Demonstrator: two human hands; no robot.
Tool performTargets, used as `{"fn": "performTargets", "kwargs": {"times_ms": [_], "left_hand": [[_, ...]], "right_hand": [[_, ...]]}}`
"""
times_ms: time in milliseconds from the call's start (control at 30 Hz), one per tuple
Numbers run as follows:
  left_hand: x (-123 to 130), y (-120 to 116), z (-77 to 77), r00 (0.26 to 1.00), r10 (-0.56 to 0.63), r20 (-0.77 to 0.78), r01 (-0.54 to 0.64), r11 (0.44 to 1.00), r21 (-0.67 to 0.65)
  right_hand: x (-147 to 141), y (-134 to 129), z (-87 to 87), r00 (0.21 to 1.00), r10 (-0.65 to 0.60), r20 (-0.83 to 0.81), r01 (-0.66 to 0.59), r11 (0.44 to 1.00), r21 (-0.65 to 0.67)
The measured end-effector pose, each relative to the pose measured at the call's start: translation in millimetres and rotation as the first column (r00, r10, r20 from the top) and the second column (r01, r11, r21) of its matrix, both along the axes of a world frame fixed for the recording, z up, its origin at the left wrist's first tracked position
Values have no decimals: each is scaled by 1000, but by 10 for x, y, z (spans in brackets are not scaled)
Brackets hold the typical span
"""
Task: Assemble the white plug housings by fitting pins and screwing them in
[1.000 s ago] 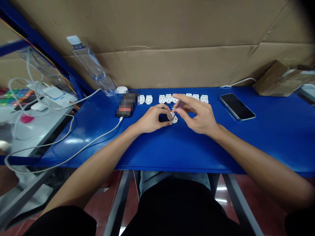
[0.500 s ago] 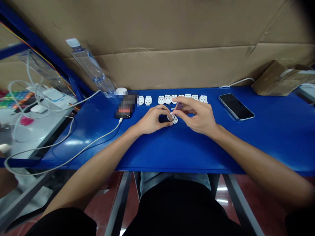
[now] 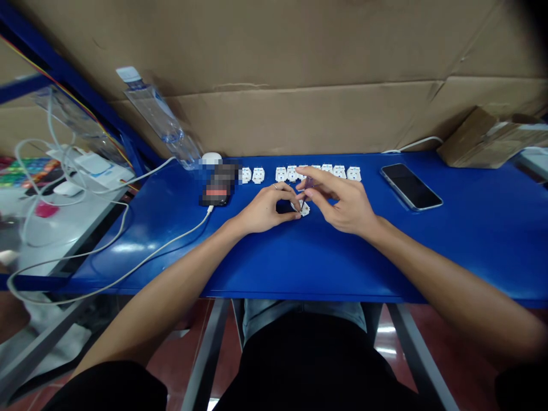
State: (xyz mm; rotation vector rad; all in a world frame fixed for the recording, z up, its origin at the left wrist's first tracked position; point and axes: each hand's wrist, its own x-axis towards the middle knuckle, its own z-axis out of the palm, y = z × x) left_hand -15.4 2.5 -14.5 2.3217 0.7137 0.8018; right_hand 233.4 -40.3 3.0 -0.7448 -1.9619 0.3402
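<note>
Left hand point(image 3: 265, 209), right hand point(image 3: 345, 206) on socket point(image 3: 304, 209)

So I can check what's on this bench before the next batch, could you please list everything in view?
white plastic fittings: about nine, white, in a row near the bench's far edge, partly behind the right hand
white fitting: one, white, at the left hand's fingertips
smartphone: one, black, right of the row
blurred device: one, dark, left of the row
cable: one, off-white, running left from the blurred device
plastic bottle: one, clear, leaning at the far left
cardboard sheet: one, brown, behind the bench
cardboard package: one, brown, far right
bench: one, blue, beneath everything
left hand: one, on the white fitting
right hand: one, fingertips beside the white fitting
</note>
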Motion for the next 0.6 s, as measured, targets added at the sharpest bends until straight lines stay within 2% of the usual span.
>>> {"fn": "performTargets", "kwargs": {"times_ms": [100, 267, 433, 533, 600], "left_hand": [[1, 1, 0, 1000, -3, 3, 3, 1000, 21], [7, -10, 7, 1000, 1, -16, -1, 1000, 0], [12, -12, 1, 1000, 10, -25, -10, 1000, 15], [17, -10, -6, 1000, 10, -27, -9, 1000, 13], [19, -8, -9, 1000, 6, -23, -5, 1000, 17]], "right_hand": [[-2, 3, 7, 998, -21, -52, 25, 997, 71], [-11, -7, 21, 1000, 28, 2, -28, 1000, -12], [-18, 2, 1, 995, -73, -68, 76, 996, 48], [-15, 5, 0, 1000, -12, 2, 12, 1000, 21], [-21, -1, 3, 1000, -2, -7, 2, 1000, 24]]}}
